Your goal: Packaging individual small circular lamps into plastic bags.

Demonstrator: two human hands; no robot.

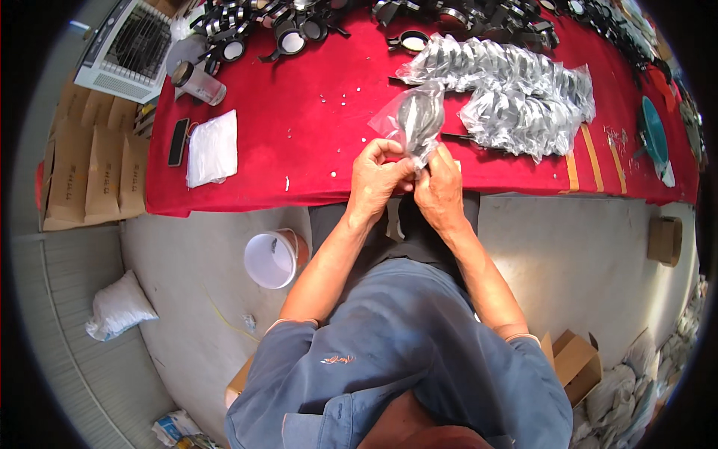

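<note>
Over the near edge of the red-covered table [299, 153], both my hands are closed on one clear plastic bag [387, 114]. Inside it sits a dark, rounded part [419, 112], which points away from me; its exact kind is hard to make out through the film. My left hand [378, 176] pinches the near end of the bag from the left. Close beside it, my right hand [440, 187] grips the gathered plastic from the right. Just beyond and to the right lie rows of bagged parts [520, 123]. A stack of flat clear bags [212, 148] lies at the left.
Loose black parts with round white faces [290, 41] crowd the far edge. Left are a phone [178, 142], a jar [199, 82], a fan unit [129, 49] and cartons [101, 176]. A teal dish [654, 129] sits right. A white bucket [269, 260] stands on the floor.
</note>
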